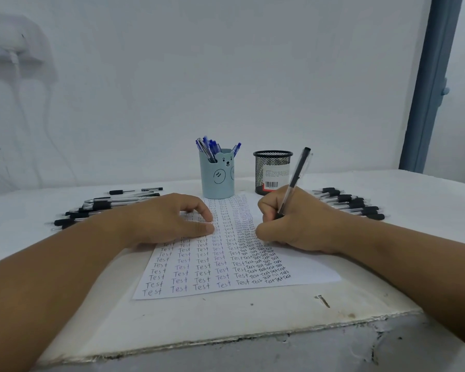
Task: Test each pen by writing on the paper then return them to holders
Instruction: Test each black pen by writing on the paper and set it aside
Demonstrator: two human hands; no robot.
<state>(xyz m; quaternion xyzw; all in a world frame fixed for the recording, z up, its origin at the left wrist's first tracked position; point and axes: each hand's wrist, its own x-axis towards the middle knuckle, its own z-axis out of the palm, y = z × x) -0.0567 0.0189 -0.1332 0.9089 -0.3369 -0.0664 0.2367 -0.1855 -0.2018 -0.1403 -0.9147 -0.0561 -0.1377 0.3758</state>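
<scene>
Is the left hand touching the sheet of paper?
Touching. The head view shows the left hand resting flat on the paper, covering some written words.

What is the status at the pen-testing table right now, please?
Right hand grips black pen, tip down on paper. Left hand rests flat, steadying the sheet. Black mesh holder looks empty; nothing blocking.

A pale wall [226, 76] rises behind the white table [253, 318], whose near edge is chipped. A blue-grey door frame [430, 84] stands far right.
</scene>
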